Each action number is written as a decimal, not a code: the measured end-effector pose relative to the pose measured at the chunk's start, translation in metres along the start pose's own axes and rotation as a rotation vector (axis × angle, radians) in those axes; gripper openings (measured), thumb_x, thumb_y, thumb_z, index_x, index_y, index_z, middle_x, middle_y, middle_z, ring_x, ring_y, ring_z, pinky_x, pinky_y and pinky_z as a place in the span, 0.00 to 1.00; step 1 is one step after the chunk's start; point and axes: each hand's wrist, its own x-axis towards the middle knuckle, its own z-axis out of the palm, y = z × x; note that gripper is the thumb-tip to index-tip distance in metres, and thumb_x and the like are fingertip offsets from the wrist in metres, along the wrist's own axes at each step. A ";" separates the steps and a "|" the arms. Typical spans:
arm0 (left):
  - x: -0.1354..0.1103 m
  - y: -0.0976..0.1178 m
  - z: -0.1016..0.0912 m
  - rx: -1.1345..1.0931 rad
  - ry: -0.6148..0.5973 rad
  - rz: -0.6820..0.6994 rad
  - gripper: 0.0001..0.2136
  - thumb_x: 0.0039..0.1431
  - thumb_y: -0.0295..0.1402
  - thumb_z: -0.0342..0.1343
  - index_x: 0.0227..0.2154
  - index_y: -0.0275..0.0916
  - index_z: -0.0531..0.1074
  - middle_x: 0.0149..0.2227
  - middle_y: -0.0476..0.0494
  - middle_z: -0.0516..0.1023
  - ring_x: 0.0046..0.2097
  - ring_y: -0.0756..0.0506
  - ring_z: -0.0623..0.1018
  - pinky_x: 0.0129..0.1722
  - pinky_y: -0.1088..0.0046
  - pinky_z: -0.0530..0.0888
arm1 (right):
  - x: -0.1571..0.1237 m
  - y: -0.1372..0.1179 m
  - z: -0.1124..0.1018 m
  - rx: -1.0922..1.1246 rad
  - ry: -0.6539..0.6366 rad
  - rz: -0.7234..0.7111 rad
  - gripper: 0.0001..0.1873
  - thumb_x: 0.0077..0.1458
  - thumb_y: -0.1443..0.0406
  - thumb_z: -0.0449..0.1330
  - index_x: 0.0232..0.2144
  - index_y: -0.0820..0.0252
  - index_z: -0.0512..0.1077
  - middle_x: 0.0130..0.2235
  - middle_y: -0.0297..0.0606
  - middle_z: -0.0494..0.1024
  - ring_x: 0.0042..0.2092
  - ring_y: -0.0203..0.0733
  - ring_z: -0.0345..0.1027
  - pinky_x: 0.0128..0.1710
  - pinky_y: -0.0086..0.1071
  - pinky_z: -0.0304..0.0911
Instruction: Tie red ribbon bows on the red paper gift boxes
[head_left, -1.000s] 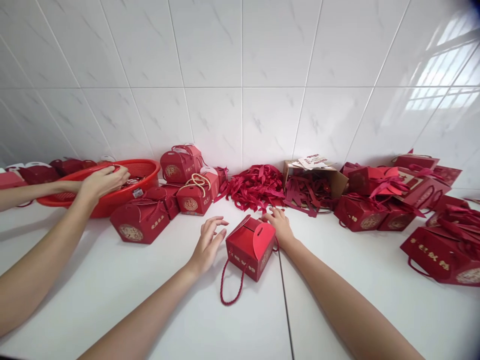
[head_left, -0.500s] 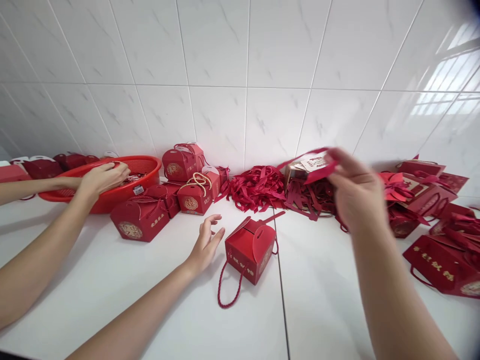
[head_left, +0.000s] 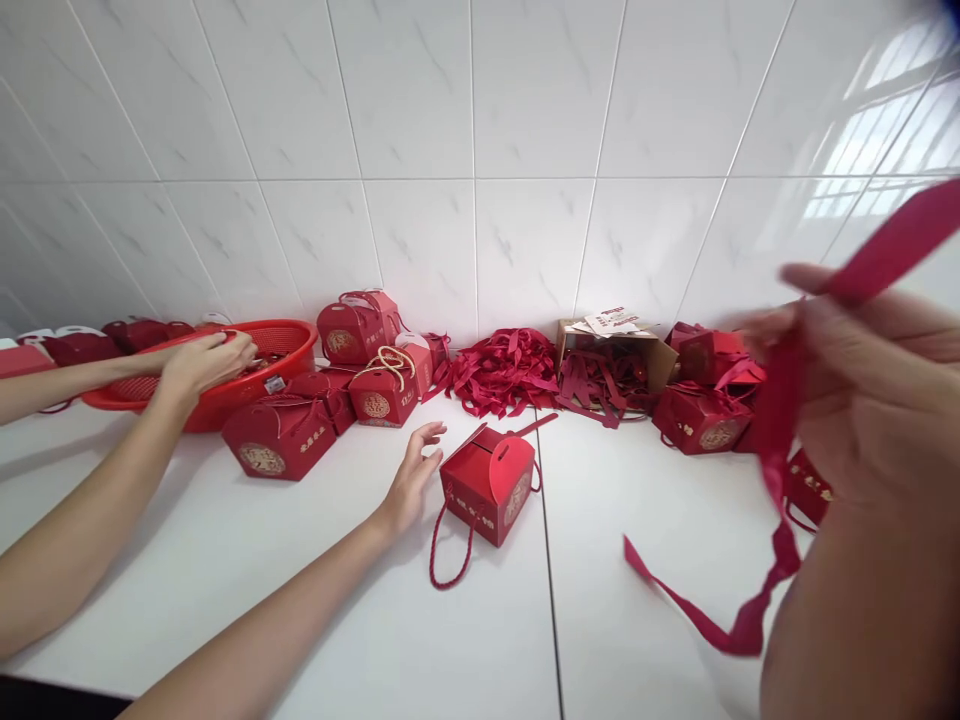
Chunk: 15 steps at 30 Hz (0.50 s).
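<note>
My right hand (head_left: pixel 877 370), close to the camera at the right and somewhat blurred, pinches a dark red ribbon (head_left: pixel 780 420). One end of the ribbon trails down over the white table; the other runs up past the right edge. My left hand (head_left: pixel 409 475) rests on the table with its fingers loosely curved and apart, holding nothing. Just right of it stands a small red gift box (head_left: pixel 487 485) with gold lettering, its top flaps folded together. A twisted cord handle (head_left: pixel 452 585) hangs from its near side onto the table.
Behind the box lie a heap of red ribbons (head_left: pixel 506 370) and an open cardboard box (head_left: pixel 660 365) with ribbons and cards. Red gift boxes (head_left: pixel 281 440) stand left, others (head_left: pixel 701 420) right. Another person's hands (head_left: pixel 210 360) reach into a red plastic basket (head_left: pixel 300 345).
My right hand has moved from the ribbon pile toward the right and nearer the camera, drawing the ribbon along. My left hand has hardly moved, and the view has shifted slightly.
</note>
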 end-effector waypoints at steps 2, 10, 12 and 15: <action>0.001 0.006 0.002 -0.141 -0.083 -0.008 0.24 0.60 0.40 0.41 0.60 0.48 0.51 0.61 0.42 0.60 0.57 0.43 0.67 0.56 0.60 0.65 | -0.005 -0.003 0.017 0.067 -0.125 0.075 0.11 0.53 0.60 0.62 0.40 0.50 0.75 0.33 0.36 0.74 0.38 0.42 0.72 0.43 0.41 0.68; 0.019 0.044 0.010 0.083 -0.347 0.066 0.33 0.49 0.30 0.50 0.61 0.45 0.54 0.60 0.41 0.63 0.60 0.40 0.64 0.58 0.60 0.63 | -0.011 0.020 0.053 -0.239 -0.704 0.326 0.14 0.52 0.55 0.59 0.27 0.61 0.73 0.21 0.32 0.67 0.24 0.32 0.57 0.23 0.28 0.53; 0.028 0.062 0.006 0.240 -0.416 0.093 0.26 0.50 0.31 0.51 0.55 0.45 0.65 0.58 0.41 0.66 0.57 0.39 0.68 0.55 0.61 0.66 | -0.012 0.024 0.060 -0.296 -0.727 0.345 0.15 0.51 0.54 0.59 0.24 0.60 0.72 0.20 0.30 0.64 0.23 0.32 0.54 0.21 0.28 0.50; 0.041 0.088 0.001 0.480 -0.538 0.111 0.24 0.48 0.34 0.56 0.51 0.49 0.71 0.55 0.44 0.69 0.51 0.39 0.73 0.46 0.67 0.72 | -0.015 0.032 0.070 -0.352 -0.771 0.367 0.16 0.49 0.55 0.59 0.19 0.60 0.66 0.19 0.28 0.58 0.21 0.30 0.48 0.20 0.27 0.45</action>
